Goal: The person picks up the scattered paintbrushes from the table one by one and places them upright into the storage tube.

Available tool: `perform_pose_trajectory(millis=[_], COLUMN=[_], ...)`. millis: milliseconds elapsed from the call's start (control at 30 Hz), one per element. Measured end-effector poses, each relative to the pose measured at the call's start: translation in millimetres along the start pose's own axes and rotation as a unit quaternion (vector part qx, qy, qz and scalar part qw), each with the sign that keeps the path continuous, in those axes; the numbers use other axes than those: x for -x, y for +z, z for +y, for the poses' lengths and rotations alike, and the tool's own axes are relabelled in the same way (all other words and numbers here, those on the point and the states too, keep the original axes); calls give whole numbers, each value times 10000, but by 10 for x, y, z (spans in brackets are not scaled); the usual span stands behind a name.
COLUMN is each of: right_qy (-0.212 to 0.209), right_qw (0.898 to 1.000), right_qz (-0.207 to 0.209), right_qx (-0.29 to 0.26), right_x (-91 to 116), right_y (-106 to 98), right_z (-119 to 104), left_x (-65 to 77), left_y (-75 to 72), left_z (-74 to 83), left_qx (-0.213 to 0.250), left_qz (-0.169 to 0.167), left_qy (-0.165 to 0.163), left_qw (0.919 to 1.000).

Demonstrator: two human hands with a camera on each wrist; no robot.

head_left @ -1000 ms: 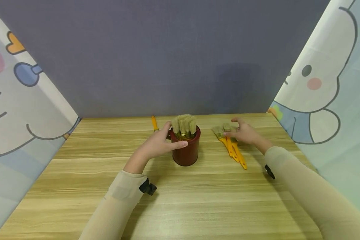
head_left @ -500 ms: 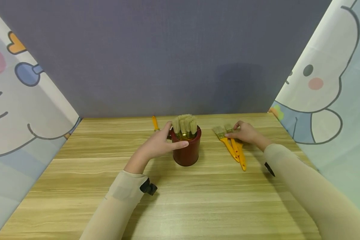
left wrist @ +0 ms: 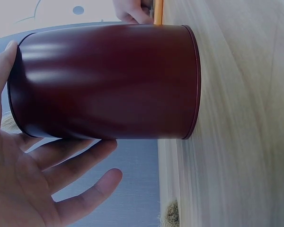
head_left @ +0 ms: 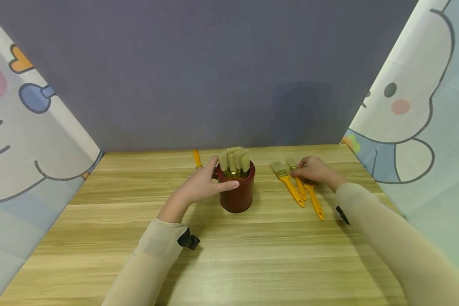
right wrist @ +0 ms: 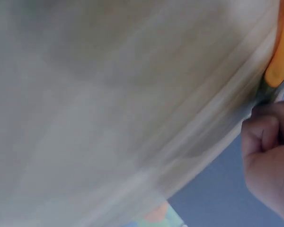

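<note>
My left hand (head_left: 200, 185) holds a dark red cup (head_left: 237, 195) by its rim. In the left wrist view the thumb lies on one side of the cup (left wrist: 104, 80) and fingers on the other. Several paintbrushes (head_left: 235, 160) stand in it, bristles up. To the right, my right hand (head_left: 314, 169) pinches at the metal band of a yellow-handled paintbrush (head_left: 300, 187) on the table. Another paintbrush (head_left: 315, 204) lies partly under this hand, its bristles hidden. Just left lies a third paintbrush (head_left: 292, 191). In the right wrist view the fingers curl beside an orange-yellow handle (right wrist: 281, 56).
One more paintbrush (head_left: 197, 158) lies behind the left hand, partly hidden. The wooden table (head_left: 252, 259) ends at a grey panel (head_left: 222, 76) behind. Printed cartoon sheets (head_left: 409, 106) hang on both sides.
My right thumb and fingers have closed together at the brushes. The three brushes at the right have spread apart, the rightmost handle swinging right. My left hand and the cup stay put.
</note>
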State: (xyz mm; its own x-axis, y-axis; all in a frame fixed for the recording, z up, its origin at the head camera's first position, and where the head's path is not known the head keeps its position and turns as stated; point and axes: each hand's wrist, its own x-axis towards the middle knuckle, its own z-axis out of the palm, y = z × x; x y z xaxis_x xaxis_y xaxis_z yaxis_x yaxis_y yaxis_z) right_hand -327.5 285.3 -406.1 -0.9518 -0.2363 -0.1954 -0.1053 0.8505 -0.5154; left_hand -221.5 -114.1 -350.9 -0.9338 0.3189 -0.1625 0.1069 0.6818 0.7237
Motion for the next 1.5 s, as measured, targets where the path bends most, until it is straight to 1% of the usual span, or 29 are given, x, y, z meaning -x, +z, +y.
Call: perform_pose_trajectory(millis=[67,167,233,300,400,500,600,667,800,900,1000,1100,1167,1300,1400,1500], right_qy=[63,188,360,523,642,433,111,-71,-266,-401,-657,-1038,-1277,-1593,-1816,-2127], right_qw=[9999,9989,9978,9973,9971,9976,9952,9916,9823,9724,9615,9492,9392,9127,8864,8653], right_qz=[16,67,68,24,114,505,956,1187,1434,1534,1615,1715,1779,2004,2071,2062], right_qx=[122,428,546,524,391,191,-194,-502,-1173,-1711,-2123,-2425,-2645,-3186,-3721,-4043], right_x=[-28,-50,-49,-32,-17,-21,-19,-7,45,103,184,299,386,556,666,755], right_y=[-4,-19,-33,-49,-74,-107,-154,-190,-264,-304,-336,-370,-400,-452,-467,-446], right_z=[-15,-54,-73,-88,-107,-148,-229,-294,-465,-638,-827,-1039,-1184,-1461,-1632,-1769], left_x=[7,4,-7,-20,-35,-39,-38,-35,-33,-27,-20,-13,-7,3,4,-3], left_y=[1,7,17,28,40,38,30,26,22,20,21,23,24,25,28,30], left_z=[0,15,28,39,42,33,25,21,2,-14,-28,-40,-45,-37,-26,-19], left_qx=[43,94,94,84,46,35,1,-19,-48,-60,-60,-39,-11,29,34,87], left_qz=[-16,-19,-25,-39,-52,-12,63,104,114,104,106,128,143,152,167,166], left_qy=[-14,57,120,177,169,145,157,182,180,131,86,82,79,122,197,270], left_qw=[10000,9999,9999,9998,9998,9999,9999,9998,9998,9998,9999,9999,9999,9998,9997,9995])
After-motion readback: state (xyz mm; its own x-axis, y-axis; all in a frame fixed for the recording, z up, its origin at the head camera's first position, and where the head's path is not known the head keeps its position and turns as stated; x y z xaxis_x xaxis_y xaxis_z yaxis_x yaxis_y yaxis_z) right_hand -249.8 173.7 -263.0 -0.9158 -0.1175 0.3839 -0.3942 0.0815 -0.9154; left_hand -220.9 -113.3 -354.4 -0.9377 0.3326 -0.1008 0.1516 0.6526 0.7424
